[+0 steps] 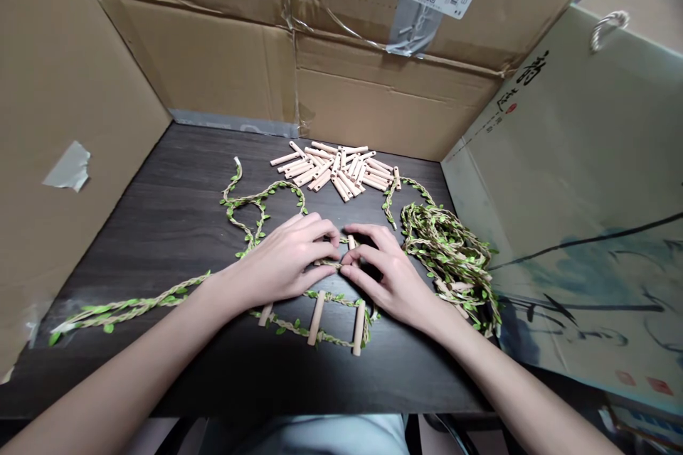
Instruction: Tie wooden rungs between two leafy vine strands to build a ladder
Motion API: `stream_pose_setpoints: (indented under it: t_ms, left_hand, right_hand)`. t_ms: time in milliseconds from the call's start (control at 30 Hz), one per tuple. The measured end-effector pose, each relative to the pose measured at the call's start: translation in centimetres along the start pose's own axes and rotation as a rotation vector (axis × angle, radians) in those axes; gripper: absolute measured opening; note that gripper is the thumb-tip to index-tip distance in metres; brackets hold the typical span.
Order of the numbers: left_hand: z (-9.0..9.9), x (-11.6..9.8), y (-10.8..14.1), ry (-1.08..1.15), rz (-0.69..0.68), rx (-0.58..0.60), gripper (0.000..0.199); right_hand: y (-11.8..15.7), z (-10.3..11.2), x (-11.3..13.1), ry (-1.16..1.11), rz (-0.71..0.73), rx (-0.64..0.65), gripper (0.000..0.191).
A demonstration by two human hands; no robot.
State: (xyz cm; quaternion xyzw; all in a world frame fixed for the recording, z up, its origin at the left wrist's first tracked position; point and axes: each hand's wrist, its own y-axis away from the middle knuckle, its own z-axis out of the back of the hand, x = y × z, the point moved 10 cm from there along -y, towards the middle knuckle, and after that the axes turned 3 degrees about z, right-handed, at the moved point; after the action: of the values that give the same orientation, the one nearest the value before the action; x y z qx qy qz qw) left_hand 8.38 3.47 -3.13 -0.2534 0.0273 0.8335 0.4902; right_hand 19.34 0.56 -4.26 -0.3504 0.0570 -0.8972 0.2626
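Thumb and fingers of my left hand (293, 256) are closed on a beige leaf cord (328, 264). Facing it, my right hand (392, 274) pinches the same cord at its fingertips. A short wooden stick (351, 242) shows between the right fingers, partly hidden; whether they grip it I cannot tell. Nearer to me lies a small rope ladder (316, 318), with wooden rungs joined by leafy cord. Beyond my left hand a loose length of leaf cord (261, 195) curls on the table.
A pile of drilled wooden sticks (341, 167) lies at the back of the dark table (186, 188). To the right is a heaped bundle of leaf cord (448, 249). Cardboard walls (213, 64) stand behind and left, a printed paper bag (587, 192) at right.
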Motion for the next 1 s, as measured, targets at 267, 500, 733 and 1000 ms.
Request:
stream_pose_setpoints:
  t_ms: [267, 500, 733, 1000]
  left_hand:
    - [0.5, 0.7, 0.1, -0.012, 0.041, 0.039, 0.012]
    - [-0.2, 0.3, -0.2, 0.018, 0.019, -0.018, 0.016]
    - [-0.2, 0.5, -0.3, 0.059, 0.04, 0.008, 0.013]
    - [-0.4, 0.6, -0.1, 0.07, 0.038, 0.019, 0.014]
  right_hand:
    - [0.3, 0.6, -0.5, 0.036, 0.005, 0.093, 0.032]
    - [0.1, 0.1, 0.1, 0.109, 0.016, 0.025, 0.011]
    - [0.0, -0.1, 0.0, 0.09, -0.039, -0.007, 0.007]
    - [0.0, 0.1, -0.3, 0.025, -0.05, -0.013, 0.01]
